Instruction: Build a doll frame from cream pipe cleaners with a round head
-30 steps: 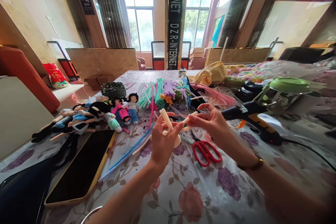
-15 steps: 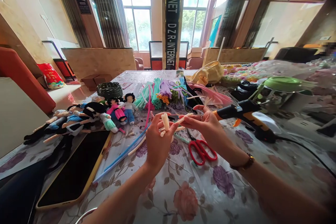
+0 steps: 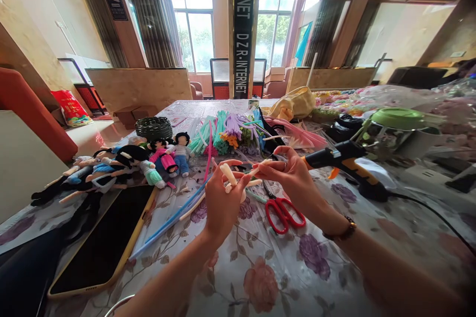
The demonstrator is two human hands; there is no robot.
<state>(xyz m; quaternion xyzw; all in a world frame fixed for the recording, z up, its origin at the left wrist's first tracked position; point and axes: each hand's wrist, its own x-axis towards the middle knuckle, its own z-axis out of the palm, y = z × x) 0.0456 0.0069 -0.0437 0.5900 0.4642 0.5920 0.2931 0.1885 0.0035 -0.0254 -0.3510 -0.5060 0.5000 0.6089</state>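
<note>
Above the flowered tablecloth, my left hand [image 3: 222,203] is closed around a cream pipe cleaner piece [image 3: 228,174], whose thick folded part sticks up between thumb and fingers. My right hand [image 3: 299,176] pinches the far end of a cream strand that runs across from the left fingertips. Exactly how the strands join is hidden by the fingers. Red-handled scissors [image 3: 278,202] lie just below my right hand, blades pointing away. Blue pipe cleaners [image 3: 169,221] and a cream one lie on the cloth left of my left hand.
A black-and-orange glue gun [image 3: 345,161] lies at right with its cord trailing. Several pipe cleaner dolls [image 3: 163,156] and a phone [image 3: 107,237] lie at left. Behind my hands are bundled coloured pipe cleaners [image 3: 219,133], and a green-lidded container [image 3: 397,118] stands right.
The thick cream part in my left hand now leans to the left, where it stood nearly upright. My right fingers keep their pinch on the strand. The view has shifted slightly.
</note>
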